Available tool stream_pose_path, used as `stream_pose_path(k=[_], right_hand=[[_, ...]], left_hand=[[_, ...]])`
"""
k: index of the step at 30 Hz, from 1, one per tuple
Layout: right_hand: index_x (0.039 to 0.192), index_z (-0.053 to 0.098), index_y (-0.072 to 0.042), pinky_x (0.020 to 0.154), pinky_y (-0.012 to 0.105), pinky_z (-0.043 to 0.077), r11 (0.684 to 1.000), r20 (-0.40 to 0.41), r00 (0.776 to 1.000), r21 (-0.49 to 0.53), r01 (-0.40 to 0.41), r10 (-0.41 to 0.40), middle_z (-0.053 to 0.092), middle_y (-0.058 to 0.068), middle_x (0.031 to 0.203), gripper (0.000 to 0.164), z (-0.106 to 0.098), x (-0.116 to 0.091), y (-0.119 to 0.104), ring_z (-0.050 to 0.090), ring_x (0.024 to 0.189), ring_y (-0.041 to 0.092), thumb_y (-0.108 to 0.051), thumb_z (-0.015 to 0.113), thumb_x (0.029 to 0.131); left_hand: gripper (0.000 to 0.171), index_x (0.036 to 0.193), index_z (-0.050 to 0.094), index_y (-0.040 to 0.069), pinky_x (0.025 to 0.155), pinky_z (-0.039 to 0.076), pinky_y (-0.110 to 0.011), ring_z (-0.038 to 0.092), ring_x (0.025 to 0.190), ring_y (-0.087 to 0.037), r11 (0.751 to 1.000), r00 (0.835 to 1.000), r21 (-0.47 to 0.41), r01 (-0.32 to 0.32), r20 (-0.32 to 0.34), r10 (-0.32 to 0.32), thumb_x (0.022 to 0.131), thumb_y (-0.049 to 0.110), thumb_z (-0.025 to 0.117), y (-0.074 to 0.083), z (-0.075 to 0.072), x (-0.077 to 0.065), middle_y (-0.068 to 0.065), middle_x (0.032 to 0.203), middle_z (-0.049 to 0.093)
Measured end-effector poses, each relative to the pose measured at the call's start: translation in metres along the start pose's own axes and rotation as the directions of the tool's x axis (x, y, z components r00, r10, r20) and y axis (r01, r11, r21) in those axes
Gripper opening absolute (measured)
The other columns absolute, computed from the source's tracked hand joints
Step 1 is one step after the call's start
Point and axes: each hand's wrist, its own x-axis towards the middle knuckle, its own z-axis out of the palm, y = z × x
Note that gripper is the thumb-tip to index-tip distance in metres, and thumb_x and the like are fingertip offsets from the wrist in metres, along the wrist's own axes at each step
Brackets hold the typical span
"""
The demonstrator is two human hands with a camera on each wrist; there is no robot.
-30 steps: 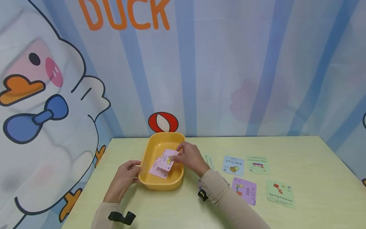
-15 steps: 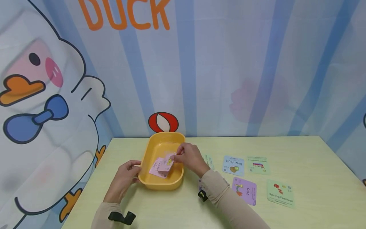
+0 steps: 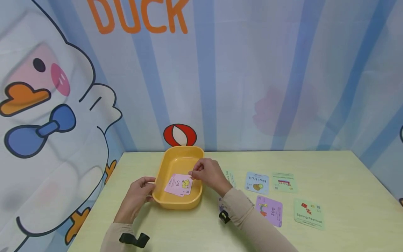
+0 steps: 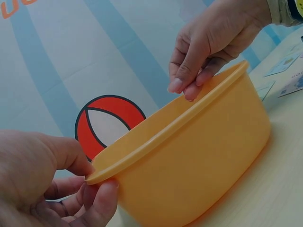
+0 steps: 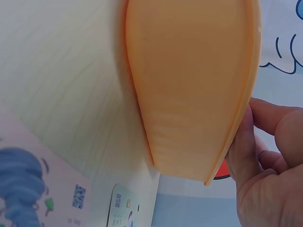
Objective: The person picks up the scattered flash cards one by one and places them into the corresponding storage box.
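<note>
A yellow plastic basin (image 3: 177, 205) stands on the table. My left hand (image 3: 138, 196) pinches its left rim, thumb and fingers on either side in the left wrist view. Inside, a pink picture card marked "cat" (image 3: 181, 184) lies over another pink card (image 3: 170, 189), mostly covered. My right hand (image 3: 210, 175) reaches over the right rim, fingertips by the cat card's upper right corner. In the left wrist view the right fingers (image 4: 182, 78) are loosely curled with no card showing between them.
To the right lie a kiwi fruit card (image 3: 257, 182), a purple zoo card (image 3: 269, 211), a green Spring Festival card (image 3: 308, 213) and a green card with a red picture (image 3: 284, 182). Two more cards lie partly behind the right arm. A printed curtain (image 3: 239, 77) hangs behind the table (image 3: 352, 203).
The cat card, tilted in my right fingers before, has come down onto the pink card in the basin and been let go. My left hand and the basin have stayed in place.
</note>
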Motion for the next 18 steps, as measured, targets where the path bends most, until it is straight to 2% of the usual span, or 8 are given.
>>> stream_pose_path(k=[4, 6, 9, 13, 15, 18], right_hand=[[0.093, 0.068, -0.004, 0.077, 0.042, 0.061, 0.995, 0.010, 1.000, 0.103, 0.012, -0.013, 0.070, 0.006, 0.086, 0.010, -0.002, -0.003, 0.001, 0.075, 0.084, 0.031, -0.010, 0.075, 0.090], [0.095, 0.068, -0.003, 0.079, 0.044, 0.061, 0.990, 0.022, 1.000, 0.137, 0.018, -0.021, 0.069, 0.008, 0.090, 0.009, -0.004, -0.006, 0.001, 0.075, 0.086, 0.032, -0.009, 0.074, 0.091], [0.097, 0.069, -0.006, 0.079, 0.041, 0.061, 0.991, 0.035, 0.998, 0.125, 0.040, -0.045, 0.069, 0.006, 0.093, 0.008, -0.009, -0.011, 0.002, 0.074, 0.086, 0.027, -0.013, 0.072, 0.093], [0.099, 0.069, -0.008, 0.080, 0.042, 0.061, 0.991, 0.044, 0.997, 0.118, 0.064, -0.069, 0.070, 0.005, 0.096, 0.008, -0.019, -0.016, 0.005, 0.073, 0.088, 0.028, -0.014, 0.071, 0.095], [0.100, 0.070, -0.007, 0.081, 0.045, 0.060, 0.989, 0.046, 0.997, 0.136, 0.062, -0.069, 0.070, 0.007, 0.097, 0.008, -0.024, -0.018, 0.007, 0.073, 0.090, 0.030, -0.013, 0.070, 0.095], [0.103, 0.069, -0.008, 0.080, 0.040, 0.061, 0.989, 0.043, 0.998, 0.143, 0.042, -0.048, 0.069, 0.007, 0.100, 0.010, -0.036, -0.023, 0.009, 0.073, 0.091, 0.031, -0.012, 0.070, 0.095]], left_hand=[[0.034, 0.132, 0.056, 0.002, 0.069, 0.055, -0.029, 0.059, 0.092, -0.024, 1.000, 1.000, 0.006, -0.004, 0.003, 0.004, 0.099, 0.013, 0.055, 0.000, 0.001, 0.001, -0.014, 0.108, 0.058], [0.034, 0.131, 0.057, 0.002, 0.069, 0.055, -0.030, 0.059, 0.092, -0.024, 1.000, 1.000, 0.008, -0.004, 0.002, 0.004, 0.099, 0.013, 0.055, -0.001, 0.001, 0.001, -0.014, 0.109, 0.059], [0.034, 0.131, 0.057, 0.002, 0.069, 0.055, -0.030, 0.059, 0.092, -0.024, 1.000, 1.000, 0.011, -0.004, 0.002, 0.004, 0.099, 0.014, 0.055, -0.001, 0.002, 0.002, -0.014, 0.109, 0.059], [0.034, 0.131, 0.056, 0.001, 0.069, 0.055, -0.029, 0.059, 0.092, -0.024, 1.000, 1.000, 0.012, -0.004, 0.001, 0.004, 0.099, 0.013, 0.055, 0.000, 0.001, 0.002, -0.014, 0.109, 0.059], [0.034, 0.131, 0.056, 0.001, 0.070, 0.055, -0.029, 0.059, 0.092, -0.024, 1.000, 1.000, 0.012, -0.005, 0.001, 0.005, 0.099, 0.012, 0.055, 0.000, 0.001, 0.003, -0.014, 0.109, 0.059], [0.033, 0.130, 0.057, 0.001, 0.070, 0.055, -0.029, 0.058, 0.091, -0.024, 1.000, 1.000, 0.017, -0.005, 0.000, 0.005, 0.099, 0.012, 0.055, 0.000, 0.001, 0.002, -0.014, 0.108, 0.060]])
